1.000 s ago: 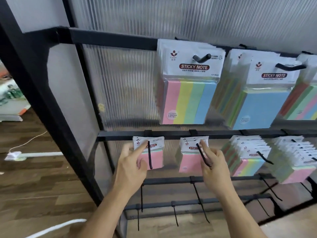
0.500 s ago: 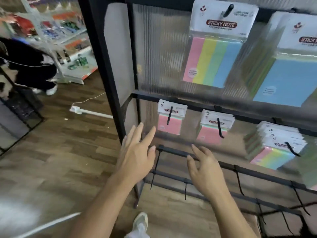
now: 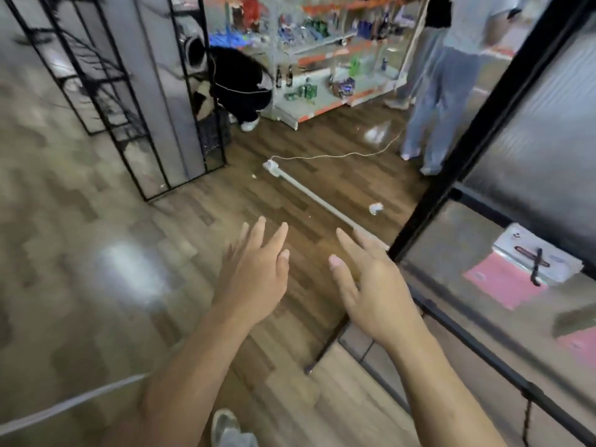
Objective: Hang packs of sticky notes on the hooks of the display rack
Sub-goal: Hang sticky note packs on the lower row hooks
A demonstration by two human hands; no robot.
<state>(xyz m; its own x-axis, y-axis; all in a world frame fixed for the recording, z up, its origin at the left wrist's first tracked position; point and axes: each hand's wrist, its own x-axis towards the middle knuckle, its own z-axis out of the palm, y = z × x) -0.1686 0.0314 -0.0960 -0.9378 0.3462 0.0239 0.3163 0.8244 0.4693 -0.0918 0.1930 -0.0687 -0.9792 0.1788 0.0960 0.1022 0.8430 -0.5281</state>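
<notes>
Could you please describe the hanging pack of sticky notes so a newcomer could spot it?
Find the black display rack on the right of the view, then look right of the person's right hand. The pack of sticky notes hangs there on a black hook: pink pad, white header card, fully in view, unlike the pink pack cut off at the edge below.

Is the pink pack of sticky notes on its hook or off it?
On. The pink pack hangs from a black hook that pokes out through its white header card.
</notes>
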